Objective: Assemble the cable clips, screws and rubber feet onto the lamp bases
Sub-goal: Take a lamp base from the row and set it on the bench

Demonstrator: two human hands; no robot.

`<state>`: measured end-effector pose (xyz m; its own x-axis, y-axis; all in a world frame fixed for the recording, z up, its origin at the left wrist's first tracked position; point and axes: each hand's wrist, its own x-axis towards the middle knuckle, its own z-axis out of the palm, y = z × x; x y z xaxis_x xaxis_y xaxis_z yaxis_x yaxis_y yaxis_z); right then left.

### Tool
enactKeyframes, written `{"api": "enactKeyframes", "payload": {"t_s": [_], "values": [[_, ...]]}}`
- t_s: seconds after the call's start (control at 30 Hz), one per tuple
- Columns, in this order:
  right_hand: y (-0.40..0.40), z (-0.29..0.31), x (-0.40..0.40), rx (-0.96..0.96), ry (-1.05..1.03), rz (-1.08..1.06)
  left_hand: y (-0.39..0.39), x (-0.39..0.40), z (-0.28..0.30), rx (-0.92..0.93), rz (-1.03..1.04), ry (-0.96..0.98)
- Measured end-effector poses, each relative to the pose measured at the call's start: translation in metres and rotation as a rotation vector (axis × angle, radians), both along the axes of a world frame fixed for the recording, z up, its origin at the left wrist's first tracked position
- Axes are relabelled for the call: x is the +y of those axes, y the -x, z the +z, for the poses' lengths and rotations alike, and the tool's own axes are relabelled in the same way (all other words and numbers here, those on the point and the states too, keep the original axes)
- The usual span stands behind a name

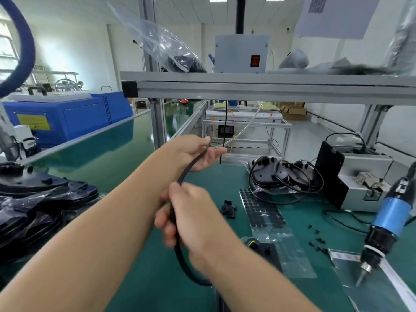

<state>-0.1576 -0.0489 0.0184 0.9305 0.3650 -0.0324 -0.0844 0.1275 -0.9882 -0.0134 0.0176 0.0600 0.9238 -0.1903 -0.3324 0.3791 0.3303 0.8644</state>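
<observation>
Bare mat [144, 262] ahead; rubber-feet sheet [263, 210] and screwdriver [387, 224] crowd right.

Both hands are raised over the tabletop [157, 278], the left hand [193, 152] farther from the person than the right hand [189, 217], with a cable [193, 163] running between them. Left of the hands lies a stack of lamp bases [38, 199]. Right of the right hand lies a heap of cable clips [228, 209], then a sheet of rubber feet [265, 212]. Right of the left hand lie more lamp bases with cords [283, 176], a screw feeder [364, 176] beyond them. A screwdriver [387, 224] hangs at the far right. A shelf [270, 86] spans above and behind the hands.
</observation>
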Motion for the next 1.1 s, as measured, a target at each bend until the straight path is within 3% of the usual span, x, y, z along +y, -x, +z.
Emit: {"api": "enactKeyframes", "payload": {"t_s": [0.1,0.27,0.33,0.5,0.6,0.67,1.1], "values": [[0.023,-0.019,-0.001,-0.052,0.124,0.010,-0.027,0.011,-0.013,0.067,0.145,0.092],[0.054,-0.047,-0.011,-0.228,0.299,-0.127,-0.047,0.036,-0.037,0.117,0.251,0.077],[0.056,-0.046,-0.017,-0.179,0.303,-0.130,-0.048,0.042,-0.044,0.119,0.256,0.069],[0.034,-0.025,-0.018,0.333,-0.231,0.162,-0.037,0.032,-0.055,0.049,0.216,0.095],[0.020,-0.014,-0.013,0.495,-0.491,0.188,-0.037,0.031,-0.062,0.038,0.243,0.098],[0.018,-0.011,-0.010,0.490,-0.564,0.180,-0.041,0.035,-0.067,0.058,0.277,0.079],[0.019,-0.026,-0.027,0.119,-0.004,0.150,-0.073,0.073,-0.089,0.113,0.576,-0.177]]}}
